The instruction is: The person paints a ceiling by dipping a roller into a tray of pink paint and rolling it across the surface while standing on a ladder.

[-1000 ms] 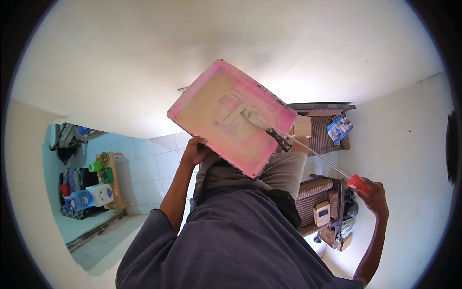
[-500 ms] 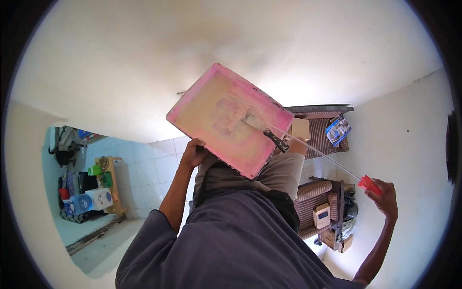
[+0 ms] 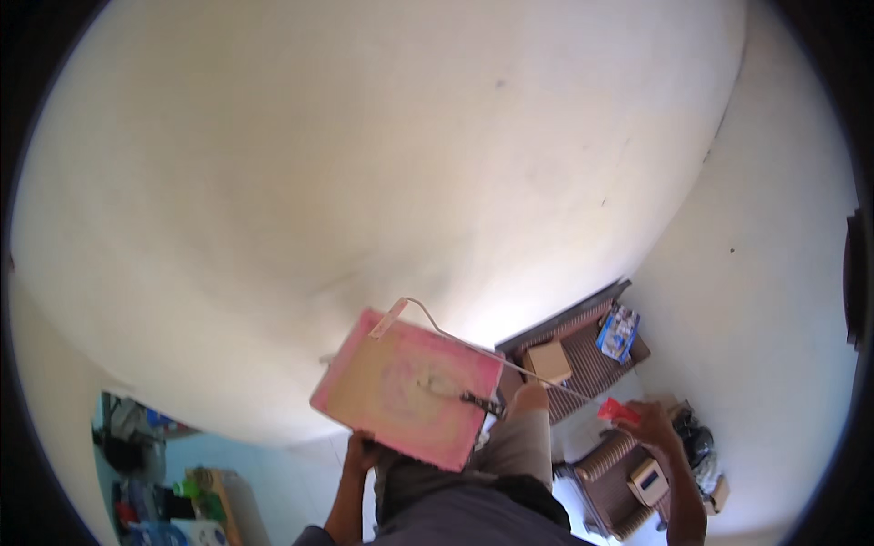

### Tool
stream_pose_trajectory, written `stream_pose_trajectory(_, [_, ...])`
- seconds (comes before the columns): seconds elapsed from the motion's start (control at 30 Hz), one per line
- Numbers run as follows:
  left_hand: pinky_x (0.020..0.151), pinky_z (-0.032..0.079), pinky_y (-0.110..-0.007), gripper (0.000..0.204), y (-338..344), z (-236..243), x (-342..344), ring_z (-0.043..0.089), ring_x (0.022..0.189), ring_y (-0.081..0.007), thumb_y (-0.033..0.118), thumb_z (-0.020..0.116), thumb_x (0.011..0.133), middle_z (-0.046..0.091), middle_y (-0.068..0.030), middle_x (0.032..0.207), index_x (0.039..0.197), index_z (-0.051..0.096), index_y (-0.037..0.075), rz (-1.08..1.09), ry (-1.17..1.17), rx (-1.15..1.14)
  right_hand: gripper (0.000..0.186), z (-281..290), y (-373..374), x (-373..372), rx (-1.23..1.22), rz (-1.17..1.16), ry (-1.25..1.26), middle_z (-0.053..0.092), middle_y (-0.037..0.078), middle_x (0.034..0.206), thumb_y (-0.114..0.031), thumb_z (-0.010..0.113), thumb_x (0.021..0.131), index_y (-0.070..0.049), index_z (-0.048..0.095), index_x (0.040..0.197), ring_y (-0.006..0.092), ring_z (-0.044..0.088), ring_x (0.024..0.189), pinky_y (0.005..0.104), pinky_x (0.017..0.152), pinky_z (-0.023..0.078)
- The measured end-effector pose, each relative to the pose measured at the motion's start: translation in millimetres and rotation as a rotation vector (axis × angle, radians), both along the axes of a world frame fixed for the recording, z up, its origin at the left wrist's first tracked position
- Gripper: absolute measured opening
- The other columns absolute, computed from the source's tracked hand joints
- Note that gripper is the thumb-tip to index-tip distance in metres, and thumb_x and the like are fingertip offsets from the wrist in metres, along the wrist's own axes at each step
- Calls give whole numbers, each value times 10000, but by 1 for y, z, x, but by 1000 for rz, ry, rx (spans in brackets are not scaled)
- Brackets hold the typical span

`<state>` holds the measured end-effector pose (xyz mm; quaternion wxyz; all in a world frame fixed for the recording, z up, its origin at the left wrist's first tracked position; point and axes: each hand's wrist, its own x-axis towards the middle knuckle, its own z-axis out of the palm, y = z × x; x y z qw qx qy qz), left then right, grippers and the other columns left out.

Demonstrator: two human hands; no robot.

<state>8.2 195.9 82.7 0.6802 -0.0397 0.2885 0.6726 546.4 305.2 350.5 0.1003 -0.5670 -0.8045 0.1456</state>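
My left hand [image 3: 361,448] grips the near left edge of a pink paint tray [image 3: 350,355], whose inside is coated in beige paint. In the tray lies a tool with a black handle [image 3: 482,404]; its working end is paint-covered and hard to make out. Closed around the red handle [image 3: 619,411] of a small paint roller is my right hand [image 3: 654,429], out to the right. The roller's thin metal rod crosses above the tray to its narrow pinkish roller head [image 3: 389,318], seen over the tray's far edge. Whether the head touches tray or wall, I cannot tell.
A pale wall [image 3: 391,164] rises in front. To the right stand a striped sofa [image 3: 587,355] bearing a cardboard box [image 3: 548,362] and a blue package [image 3: 619,333], and a striped armchair [image 3: 619,482]. At lower left, household goods [image 3: 196,491] sit through an opening.
The view has tipped up toward the wall, so the tray sits lower in it. The roller head has come up from inside the tray to its far edge. Both hands keep their hold.
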Motion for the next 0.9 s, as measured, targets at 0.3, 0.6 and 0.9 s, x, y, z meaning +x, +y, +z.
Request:
stream_pose_trajectory(0.3, [886, 448, -524, 644, -5, 15, -14, 501, 1043, -385, 126, 537, 655, 482, -214, 1133, 1252, 353, -31, -119, -47, 190, 232, -19, 1, -72, 303, -36, 684, 574, 79, 687, -205, 602, 798, -12, 616, 927, 177, 558, 568, 310, 535, 442])
stream_pose_trajectory(0.6, [910, 436, -497, 656, -5, 43, 7, 496, 1065, -367, 140, 574, 644, 484, -205, 1150, 1244, 372, -31, -89, 83, 110, 263, 14, 72, -170, 398, -59, 901, 531, 50, 618, -136, 525, 871, 5, 533, 1092, 104, 516, 474, 262, 427, 426])
stream_pose_trajectory(0.9, [920, 432, -492, 653, -8, 10, -4, 495, 1076, -360, 145, 581, 649, 483, -198, 1173, 1243, 374, -33, -101, 33, 176, 336, 74, 115, -246, 373, -7, 1006, 616, 194, 807, -175, 553, 869, -3, 498, 1152, 306, 627, 681, 354, 601, 485])
